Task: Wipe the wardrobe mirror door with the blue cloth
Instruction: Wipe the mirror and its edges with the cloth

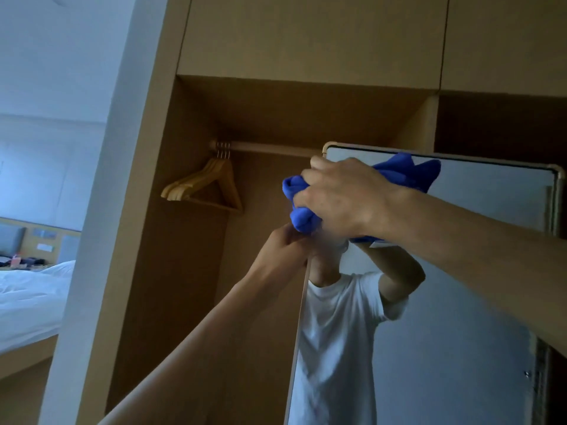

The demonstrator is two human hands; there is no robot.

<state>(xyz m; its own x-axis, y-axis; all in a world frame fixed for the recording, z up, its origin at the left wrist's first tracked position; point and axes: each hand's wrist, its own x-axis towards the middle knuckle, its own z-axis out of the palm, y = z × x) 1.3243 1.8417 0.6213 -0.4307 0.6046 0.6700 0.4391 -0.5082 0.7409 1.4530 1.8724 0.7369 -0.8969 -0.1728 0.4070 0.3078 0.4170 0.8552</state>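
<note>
The wardrobe mirror door [460, 302] stands swung out at the right, its rounded frame top at mid height. My right hand [343, 200] grips a bunched blue cloth [297, 197] and holds it against the mirror's upper left corner. Just below, my left hand [285, 253] grips the mirror's left edge, fingers curled round the frame. The glass reflects a person in a white T-shirt with a raised arm and the cloth.
Behind the door is an open wooden wardrobe bay with a hanging rail [270, 147] and several wooden hangers [205, 188] at its left end. Closed cupboard doors [313, 35] run above. At far left lies a bed with white bedding [27, 299].
</note>
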